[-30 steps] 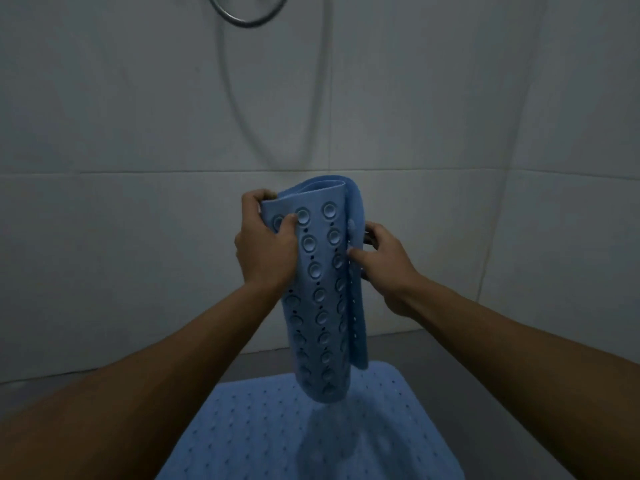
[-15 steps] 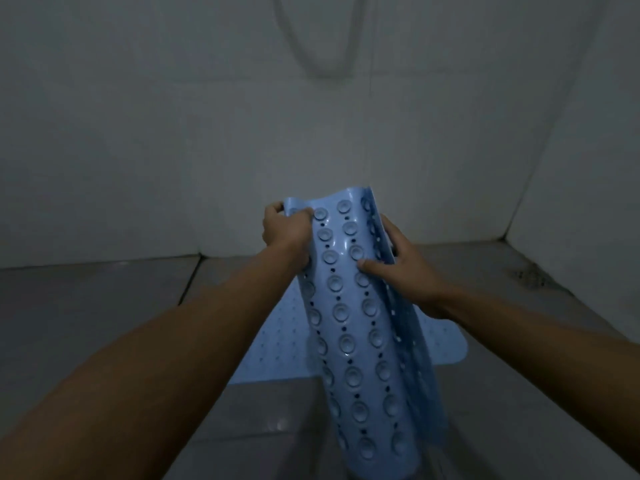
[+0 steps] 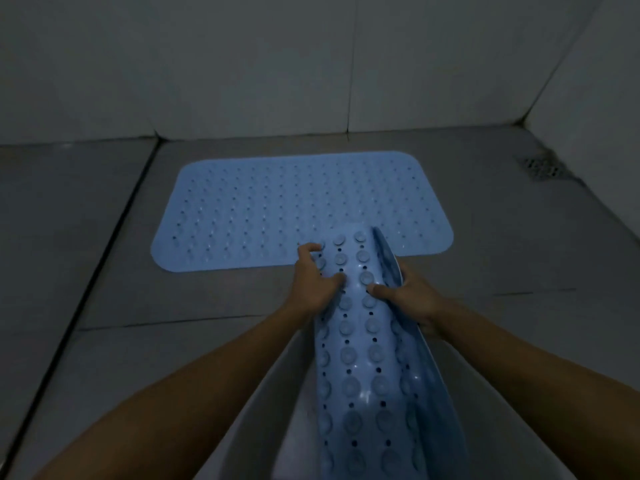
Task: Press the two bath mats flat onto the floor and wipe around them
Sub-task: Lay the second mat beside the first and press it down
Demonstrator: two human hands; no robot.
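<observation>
A light blue bath mat [image 3: 277, 209] lies flat on the grey tiled floor near the back wall. A second blue mat [image 3: 367, 368], folded lengthwise with its suction cups facing up, stretches from the first mat's near edge toward me. My left hand [image 3: 313, 285] grips its left side near the top, thumb on the cups. My right hand [image 3: 407, 292] grips its right side, thumb on top and fingers under the fold. The folded mat's far end overlaps the flat mat's near edge.
A metal floor drain [image 3: 542, 168] sits in the right corner. White tiled walls [image 3: 311, 64] close off the back and right. Dark grout lines [image 3: 104, 244] cross the floor on the left and in front.
The folded mat, held upright in front of the wall before, has come down low over the floor. My view has tilted down, so the whole flat mat now shows.
</observation>
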